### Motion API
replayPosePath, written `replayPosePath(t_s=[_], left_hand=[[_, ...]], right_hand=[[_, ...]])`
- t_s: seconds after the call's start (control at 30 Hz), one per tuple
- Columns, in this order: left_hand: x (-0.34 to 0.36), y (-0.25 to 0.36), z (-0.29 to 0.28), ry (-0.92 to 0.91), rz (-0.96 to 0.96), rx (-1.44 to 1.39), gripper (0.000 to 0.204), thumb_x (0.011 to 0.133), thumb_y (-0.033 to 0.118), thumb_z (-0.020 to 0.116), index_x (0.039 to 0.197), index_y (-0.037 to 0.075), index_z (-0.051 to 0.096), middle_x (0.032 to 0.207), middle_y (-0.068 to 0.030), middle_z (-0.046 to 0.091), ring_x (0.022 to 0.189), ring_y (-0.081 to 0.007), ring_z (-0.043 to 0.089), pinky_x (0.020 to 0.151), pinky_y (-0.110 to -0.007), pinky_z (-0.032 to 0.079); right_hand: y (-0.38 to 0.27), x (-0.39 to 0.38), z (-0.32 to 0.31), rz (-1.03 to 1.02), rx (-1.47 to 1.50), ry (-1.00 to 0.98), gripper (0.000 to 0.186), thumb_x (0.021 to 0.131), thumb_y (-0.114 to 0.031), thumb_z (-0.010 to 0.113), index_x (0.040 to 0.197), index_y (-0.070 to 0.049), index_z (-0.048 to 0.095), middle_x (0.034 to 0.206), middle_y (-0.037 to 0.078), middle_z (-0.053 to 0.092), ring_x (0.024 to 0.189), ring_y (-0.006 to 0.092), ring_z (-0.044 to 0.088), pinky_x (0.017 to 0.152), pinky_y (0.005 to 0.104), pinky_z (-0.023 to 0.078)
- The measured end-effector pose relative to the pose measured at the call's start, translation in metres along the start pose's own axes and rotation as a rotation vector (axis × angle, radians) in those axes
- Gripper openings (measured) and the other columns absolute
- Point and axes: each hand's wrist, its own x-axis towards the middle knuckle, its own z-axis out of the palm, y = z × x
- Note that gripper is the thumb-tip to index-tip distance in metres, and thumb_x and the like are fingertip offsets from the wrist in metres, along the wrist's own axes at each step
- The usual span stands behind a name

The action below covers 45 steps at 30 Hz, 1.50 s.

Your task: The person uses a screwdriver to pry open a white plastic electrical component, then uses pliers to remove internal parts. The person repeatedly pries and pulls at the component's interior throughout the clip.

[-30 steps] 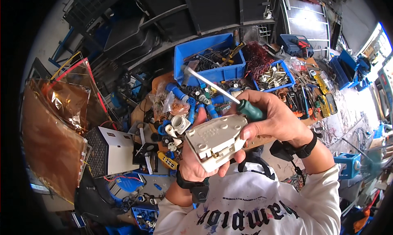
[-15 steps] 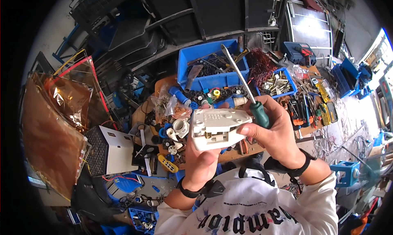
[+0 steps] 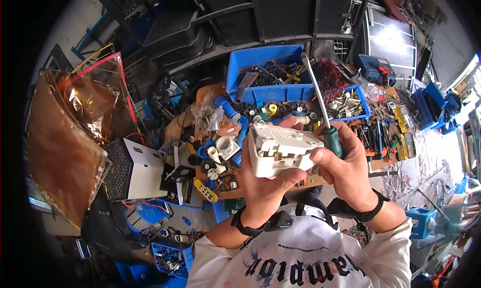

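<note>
In front of my chest my left hand (image 3: 268, 186) holds a white plastic electrical housing (image 3: 288, 137) from the left and below, its thumb along the near edge. A slot in the near side shows a brass-coloured metal piece inside; the rest of the interior is hidden. My right hand (image 3: 346, 163) has its thumb on the housing's right end. Gripped in that same hand is a flat-bladed screwdriver (image 3: 317, 90) with a green handle, its blade pointing up and away from the housing.
Beyond my hands a cluttered wooden bench (image 3: 203, 95) holds a blue bin (image 3: 273, 93) of metal parts and a smaller blue tray (image 3: 365, 103) of brass-coloured pieces. Pliers and other hand tools lie to the right. On the left sit white pipe fittings (image 3: 228, 147) and a yellow power strip (image 3: 204, 190).
The housing has tilted so its slotted side shows more. My left thumb has moved up against its near edge. The screwdriver stands more upright, and the view has shifted slightly.
</note>
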Motion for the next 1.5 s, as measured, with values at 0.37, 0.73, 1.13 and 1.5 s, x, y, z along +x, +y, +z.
replayPosePath(t_s=[0.37,0.73,1.13,1.5], left_hand=[[0.005,0.008,-0.015,0.036,0.076,0.019,0.078,0.077,0.026,0.083,0.133,-0.002,0.038,0.135,-0.0261,0.049,0.123,-0.0361,0.054,0.099,-0.048,0.05],[0.008,0.011,-0.034,-0.016,0.152,0.046,0.08,0.077,0.027,0.083,0.136,0.002,0.035,0.136,-0.0243,0.047,0.124,-0.0413,0.051,0.098,-0.052,0.05],[0.009,0.011,-0.036,-0.006,0.131,0.095,0.082,0.075,0.023,0.084,0.136,0.003,0.033,0.134,-0.0248,0.047,0.123,-0.0399,0.053,0.097,-0.05,0.051],[0.008,0.004,-0.037,0.002,0.237,0.271,0.085,0.076,0.021,0.084,0.137,0.005,0.027,0.135,-0.0275,0.046,0.121,-0.0386,0.054,0.097,-0.048,0.05]], right_hand=[[-0.029,-0.007,-0.022,-0.174,-0.518,-0.087,0.033,0.087,-0.008,0.071,0.114,0.001,0.055,0.094,0.003,0.067,0.086,0.006,0.059,0.076,0.0234,0.048],[-0.091,-0.042,-0.032,-0.247,-1.196,-0.242,0.035,0.075,-0.01,0.077,0.109,-0.004,0.068,0.088,0.013,0.069,0.071,0.0297,0.068,0.062,0.0347,0.053],[-0.097,-0.046,-0.02,-0.329,-1.399,-0.183,0.036,0.075,-0.008,0.075,0.111,-0.008,0.067,0.076,0.009,0.061,0.061,0.0284,0.063,0.052,0.0369,0.048],[-0.1,-0.048,-0.001,-0.452,-1.693,-0.238,0.039,0.075,-0.012,0.073,0.112,-0.007,0.063,0.076,0.007,0.058,0.056,0.0257,0.061,0.049,0.0366,0.049]])
